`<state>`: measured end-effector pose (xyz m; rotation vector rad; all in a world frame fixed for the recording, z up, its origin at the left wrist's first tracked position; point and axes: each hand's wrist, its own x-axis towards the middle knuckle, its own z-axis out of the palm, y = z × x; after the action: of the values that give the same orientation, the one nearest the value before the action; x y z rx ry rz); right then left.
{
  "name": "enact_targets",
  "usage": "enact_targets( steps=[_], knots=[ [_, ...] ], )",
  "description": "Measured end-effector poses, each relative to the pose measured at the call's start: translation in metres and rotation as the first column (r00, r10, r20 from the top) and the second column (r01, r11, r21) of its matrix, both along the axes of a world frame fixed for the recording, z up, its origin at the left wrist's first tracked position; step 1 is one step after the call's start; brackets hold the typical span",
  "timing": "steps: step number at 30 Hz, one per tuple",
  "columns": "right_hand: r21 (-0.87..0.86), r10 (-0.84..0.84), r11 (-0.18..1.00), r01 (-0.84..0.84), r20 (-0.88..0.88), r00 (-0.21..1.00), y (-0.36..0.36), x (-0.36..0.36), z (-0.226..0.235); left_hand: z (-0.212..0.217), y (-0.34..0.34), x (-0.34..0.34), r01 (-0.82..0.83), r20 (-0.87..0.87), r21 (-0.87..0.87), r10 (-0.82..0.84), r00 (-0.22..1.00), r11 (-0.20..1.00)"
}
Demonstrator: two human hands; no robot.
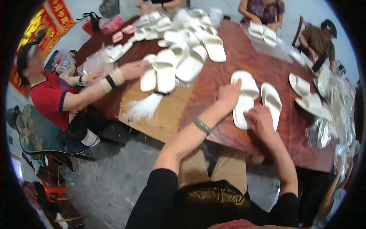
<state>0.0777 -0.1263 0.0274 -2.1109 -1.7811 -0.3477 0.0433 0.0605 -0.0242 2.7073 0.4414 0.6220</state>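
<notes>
Slippers [243,105] touch left hand [228,94] and right hand [261,121], grips unclear, left of plastic bags [344,108].

Slippers [243,113] nr front edge of table [236,49]: smooth matt plastic-look. Tabletop: glossy grained wood. Bags [346,108], R edge: shiny crinkled plastic.
</notes>
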Motion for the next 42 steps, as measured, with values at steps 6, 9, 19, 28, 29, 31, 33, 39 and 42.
enact_targets(
  steps=[6, 9, 19, 28, 29, 31, 33, 39, 42],
  knots=[
    [0.162, -0.012, 0.982, 0.094, -0.444, 0.896, 0.022, 0.013, 0.003, 0.026, 0.017, -0.005, -0.047, -0.058, 0.069, 0.051, 0.997, 0.997],
    [0.214, 0.012, 0.969, 0.121, -0.533, 0.846, 0.023, 0.024, -0.007, 0.038, 0.015, -0.008, -0.002, -0.035, -0.026, 0.001, 0.999, 1.0],
    [0.234, 0.005, 0.948, 0.215, -0.687, 0.726, 0.013, 0.026, -0.021, 0.058, -0.001, -0.053, 0.358, 0.056, -0.57, -0.399, 0.915, 0.74],
    [0.053, -0.057, 0.967, 0.248, -0.906, 0.418, 0.014, 0.025, -0.012, 0.05, 0.0, -0.049, 0.48, 0.151, -0.609, -0.501, 0.852, 0.632],
    [0.055, -0.057, 0.967, 0.25, -0.907, 0.417, 0.013, 0.026, -0.014, 0.05, -0.001, -0.048, 0.468, 0.128, -0.583, -0.494, 0.86, 0.664],
    [0.151, 0.039, 0.968, 0.202, -0.88, 0.473, 0.015, 0.029, -0.017, 0.05, -0.002, -0.047, 0.455, 0.102, -0.555, -0.486, 0.868, 0.696],
    [0.149, 0.053, 0.974, 0.174, -0.886, 0.46, 0.011, 0.027, -0.011, 0.05, -0.003, -0.048, 0.428, 0.102, -0.569, -0.457, 0.884, 0.702],
    [0.116, 0.016, 0.979, 0.168, -0.863, 0.505, 0.01, 0.028, -0.007, 0.05, -0.004, -0.047, 0.426, 0.125, -0.582, -0.441, 0.889, 0.693],
    [0.128, 0.004, 0.977, 0.17, -0.81, 0.586, 0.009, 0.028, -0.01, 0.053, -0.003, -0.048, 0.406, 0.092, -0.583, -0.439, 0.894, 0.704]
  ],
)
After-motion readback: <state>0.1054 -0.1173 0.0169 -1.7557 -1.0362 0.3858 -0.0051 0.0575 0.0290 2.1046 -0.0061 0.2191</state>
